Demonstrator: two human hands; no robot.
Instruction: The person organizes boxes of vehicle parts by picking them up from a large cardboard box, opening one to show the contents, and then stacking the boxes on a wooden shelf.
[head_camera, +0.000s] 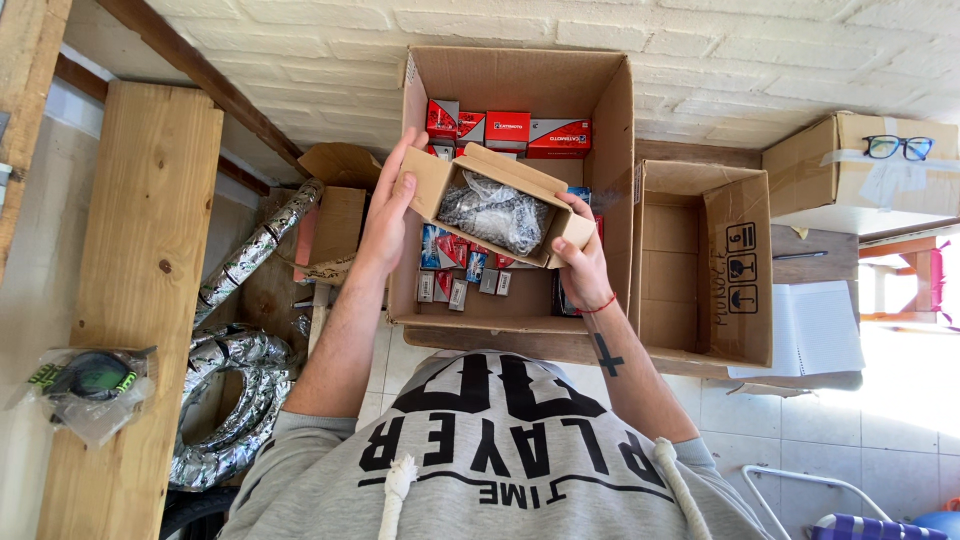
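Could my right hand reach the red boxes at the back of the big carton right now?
Probably not at once. The right hand grips one end of the small open box, which the left hand holds too, above the big carton. The red boxes lie uncovered behind it.

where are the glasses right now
In the head view, the glasses lie at the far right on top of a closed taped box, beyond the empty open box.
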